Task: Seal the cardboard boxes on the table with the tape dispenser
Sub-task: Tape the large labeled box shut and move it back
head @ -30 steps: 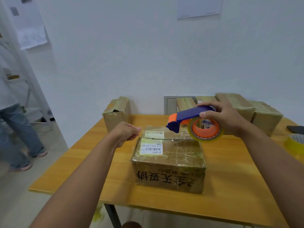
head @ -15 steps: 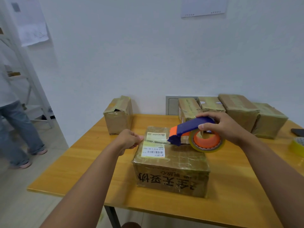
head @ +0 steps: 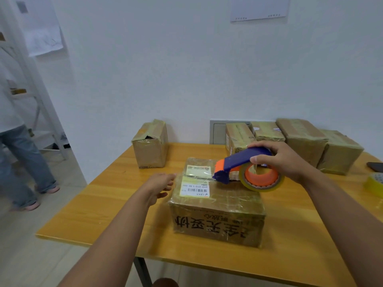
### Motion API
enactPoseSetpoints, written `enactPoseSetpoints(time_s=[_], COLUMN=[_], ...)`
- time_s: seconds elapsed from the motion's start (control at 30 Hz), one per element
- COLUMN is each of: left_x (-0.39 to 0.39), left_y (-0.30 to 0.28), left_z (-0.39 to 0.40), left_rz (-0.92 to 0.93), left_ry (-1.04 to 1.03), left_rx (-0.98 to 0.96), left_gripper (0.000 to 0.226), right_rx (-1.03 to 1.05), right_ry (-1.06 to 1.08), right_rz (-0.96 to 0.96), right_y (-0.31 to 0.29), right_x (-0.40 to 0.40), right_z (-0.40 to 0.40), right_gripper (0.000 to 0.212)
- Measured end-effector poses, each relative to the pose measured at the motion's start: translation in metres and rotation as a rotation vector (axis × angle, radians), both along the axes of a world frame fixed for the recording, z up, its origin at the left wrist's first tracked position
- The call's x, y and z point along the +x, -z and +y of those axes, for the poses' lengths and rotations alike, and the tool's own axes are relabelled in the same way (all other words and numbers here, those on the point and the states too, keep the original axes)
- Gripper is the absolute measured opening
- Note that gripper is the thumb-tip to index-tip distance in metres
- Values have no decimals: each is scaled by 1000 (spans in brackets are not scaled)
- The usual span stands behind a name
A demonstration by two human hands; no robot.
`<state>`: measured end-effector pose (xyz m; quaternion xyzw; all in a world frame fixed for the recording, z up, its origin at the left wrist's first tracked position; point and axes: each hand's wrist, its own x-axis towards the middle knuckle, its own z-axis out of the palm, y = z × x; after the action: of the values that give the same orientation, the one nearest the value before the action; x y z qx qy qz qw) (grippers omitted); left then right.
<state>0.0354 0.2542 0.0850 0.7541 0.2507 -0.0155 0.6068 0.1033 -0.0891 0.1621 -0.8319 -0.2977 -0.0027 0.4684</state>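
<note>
**Dispenser on the box top, left hand at the box's edge**

From my remote seat I see the right hand (head: 284,160) curled round the blue handle of the tape dispenser (head: 246,170) — fingers over the top, thumb underneath, a firm grip. The dispenser's orange nose points away from those fingers toward the left hand, and it sits low on the top of the near cardboard box (head: 217,206), its clear tape roll on an orange hub hanging just under the right palm. A clear strip runs from the nose across the box top; I cannot tell exactly where it ends.

The left hand (head: 159,186) is at the box's left upper edge, fingers fairly straight and loosely spread, tips at the film-covered corner. It is blurred, so I cannot tell if it pinches anything.

A barcode label (head: 194,188) lies between the two sets of fingers. Beyond the left fingers a single box (head: 151,143) stands near the wall; beyond the right fingers a row of boxes (head: 300,139) — already taped — lines the table (head: 116,204) at its far edge. A yellow tape roll (head: 376,184) lies well outside the right wrist.
</note>
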Motion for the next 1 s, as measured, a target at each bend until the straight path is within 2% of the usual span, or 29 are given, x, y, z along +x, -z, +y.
enactPoseSetpoints(time_s=[0.1,0.17,0.2,0.3,0.4,0.53,0.7,0.8,0.87,0.93,1.0], left_x=[-8,-21,-29,-43,-42,-34,-27,-25,-25,-26,-28], left_y=[-5,-18,-26,-27,-15,-20,-31,-34,-35,-33,-28], left_z=[-12,-25,-35,-66,-75,-68,-58,-60,-71,-83,-89], left_rz=[-197,-376,-431,-335,-162,-99,-91,3,-68,-177,-194], left_ry=[-171,-239,-170,197,313,345,428,418,407,447,476], left_rx=[217,441,537,742,957,1046,1055,1180,1212,1153,1158], left_gripper=[10,17,23,48,74,72,70,72,66,59,57], right_rx=[-2,-1,5,26,54,113,132,100,81,74,65], right_ry=[-1,3,6,20,30,55,84,88,90,96,97], right_rz=[1,2,1,5,12,18,0,-11,-20,-24,-25], right_y=[0,0,0,1,2,4,8,4,4,4,2], right_x=[0,0,0,0,-1,-2,-5,-7,-8,-7,-8], right_z=[1,1,1,1,2,4,14,16,16,17,16], right_gripper=[60,57,53,47,46,43,36,37,38,39,38])
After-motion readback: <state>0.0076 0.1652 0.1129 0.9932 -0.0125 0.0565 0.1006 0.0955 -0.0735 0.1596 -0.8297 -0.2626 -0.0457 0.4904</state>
